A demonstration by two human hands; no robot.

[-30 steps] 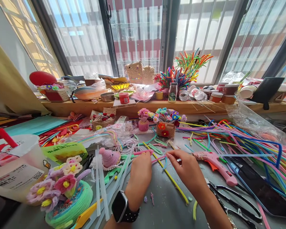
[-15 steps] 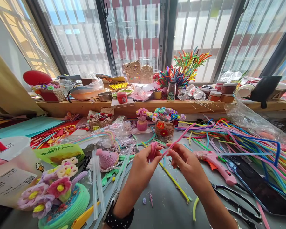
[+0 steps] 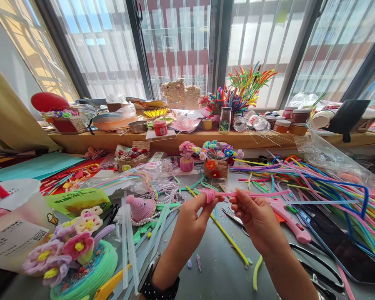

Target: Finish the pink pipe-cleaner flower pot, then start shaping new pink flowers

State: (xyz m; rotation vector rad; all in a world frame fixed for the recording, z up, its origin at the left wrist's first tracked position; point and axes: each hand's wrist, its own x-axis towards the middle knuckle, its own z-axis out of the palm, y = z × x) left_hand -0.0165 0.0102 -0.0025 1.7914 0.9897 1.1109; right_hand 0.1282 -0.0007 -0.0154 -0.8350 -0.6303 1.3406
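In the head view, my left hand (image 3: 192, 223) is closed on a small wound pink coil (image 3: 209, 195) of fuzzy pipe cleaner, held above the grey table. My right hand (image 3: 258, 221) pinches the straight pink pipe cleaner (image 3: 276, 194) that runs out of that coil, its free end pointing right. A short stretch shows between the two hands. Scissors (image 3: 233, 215) lie beneath my right hand, partly covered by it. Just right of that hand is a pink glue gun (image 3: 295, 227). A yellow pipe cleaner (image 3: 228, 235) lies on the table below my hands.
Loose pipe cleaners (image 3: 328, 183) crowd the right side, beside a dark phone (image 3: 340, 246). Clear glue sticks (image 3: 129, 241), a pink crocheted figure (image 3: 142, 209) and a green flower piece (image 3: 101, 266) are left. A drink cup (image 3: 15, 225) stands far left; flower pots (image 3: 217, 168) stand behind.
My right hand has lowered the pink strand from a rising slant to nearly level, stretched right. My left hand has turned the coil. The scissor blades under my right hand now show.
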